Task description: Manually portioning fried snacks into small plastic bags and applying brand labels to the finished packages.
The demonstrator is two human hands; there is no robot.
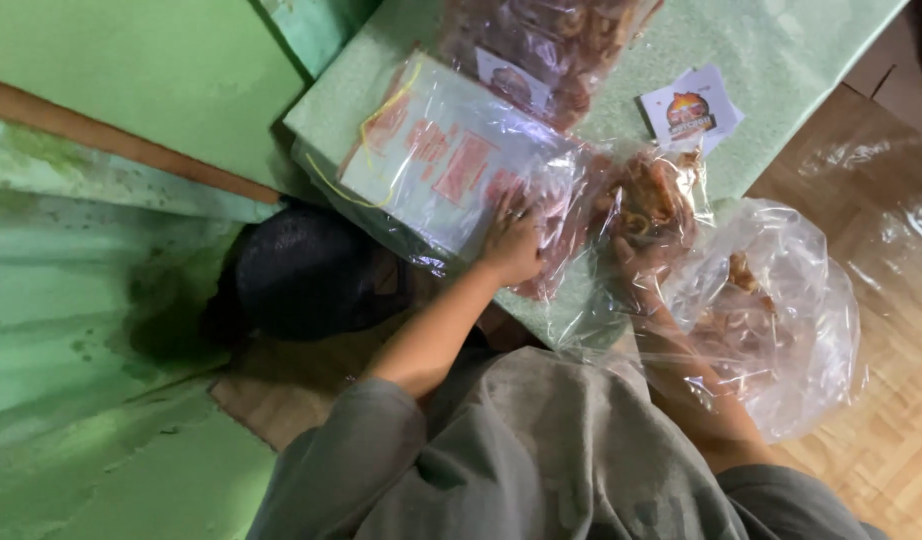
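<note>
1. Grey sleeves (541,450) at bottom edge, both forearms bare and reaching up toward the counter (781,60).
2. Large clear plastic bag (781,330), lower right, hanging off the counter edge over the wood floor (881,450); right forearm passing inside it; a few brown fried snacks visible within.
3. Black round object (306,270), lower left, beside the counter's near corner, on a brown patch among green sheets (91,330).
4. Left hand (513,245), palm down, fingers spread flat on plastic at the counter's near edge; grip wide, pressing, nothing enclosed.
5. Right hand (631,260), seen through clear plastic, fingers curled around a small bag of snacks (649,200); grip narrow, holding that bag from below, just right of the left hand.
6. Flat clear packet (446,160) with white sheet and red print, touching the left hand's fingertips, lying tilted on the counter; yellow string (376,125) looped at its far left corner.
7. Counter, covered in light green cloth, running diagonally toward upper right.
8. Filled bag of brown snacks (551,40), far edge of the counter, partly overlapping the flat packet; small white label on its face.
9. Paper label (691,110), white with orange-red round emblem, loose on the cloth, well apart from both hands, right of the filled bag.
</note>
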